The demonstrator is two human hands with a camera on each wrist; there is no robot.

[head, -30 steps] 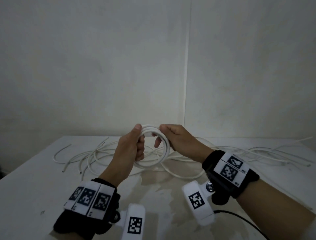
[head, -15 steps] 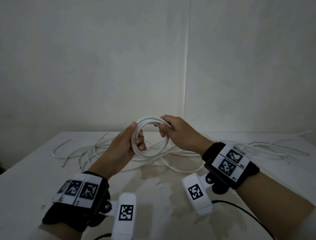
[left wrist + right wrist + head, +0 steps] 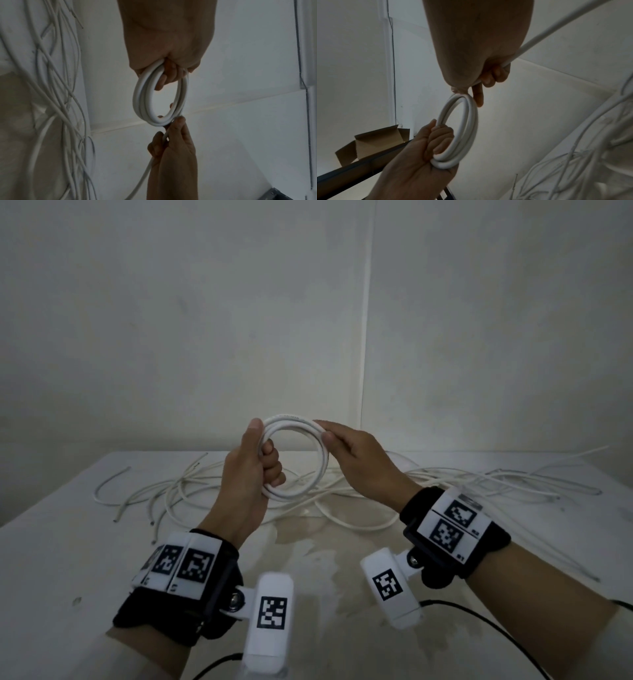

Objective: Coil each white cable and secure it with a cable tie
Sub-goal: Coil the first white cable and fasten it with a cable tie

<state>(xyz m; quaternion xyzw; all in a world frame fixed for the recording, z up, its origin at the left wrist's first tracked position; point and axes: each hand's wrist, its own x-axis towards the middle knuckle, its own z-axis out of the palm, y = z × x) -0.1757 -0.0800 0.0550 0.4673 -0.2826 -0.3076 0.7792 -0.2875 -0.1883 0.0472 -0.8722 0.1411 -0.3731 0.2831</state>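
The coil has risen higher above the desk and looks rounder now; left hand stays clenched round its stacked loops; right hand pinches the trailing cable, feeding another turn; tie not yet due, I'd say.

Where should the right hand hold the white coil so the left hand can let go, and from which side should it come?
Probably the coil's free right arc, opposite the left hand. The right hand, now pinching the top and the loose strand, could come from the right and curl its fingers through the open centre. There all turns lie bunched together, so one grip should hold them.
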